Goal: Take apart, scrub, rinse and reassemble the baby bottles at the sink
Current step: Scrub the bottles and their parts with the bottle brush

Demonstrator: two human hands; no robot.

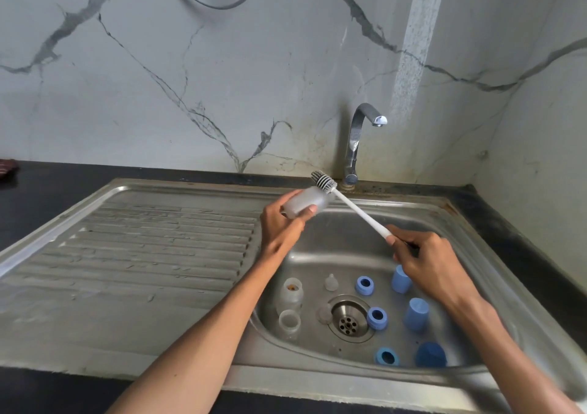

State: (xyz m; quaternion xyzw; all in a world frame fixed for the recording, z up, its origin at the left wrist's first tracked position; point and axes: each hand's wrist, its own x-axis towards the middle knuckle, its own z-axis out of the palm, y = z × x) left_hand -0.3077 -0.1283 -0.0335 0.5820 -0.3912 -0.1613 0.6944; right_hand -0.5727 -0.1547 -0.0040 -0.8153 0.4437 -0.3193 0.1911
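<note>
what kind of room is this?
Likely a home kitchen: steel sink with ribbed drainboard, tap, dark counter and marble-look wall.

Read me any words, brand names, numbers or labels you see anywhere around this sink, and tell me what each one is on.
None can be read.
Bottle held in the left hand: no print visible.
Brush held in the right hand: no marking visible.
Blue caps and rings: plain.
Faucet: no visible brand.

marble-pattern wall | black countertop | dark cloth, far left
</note>
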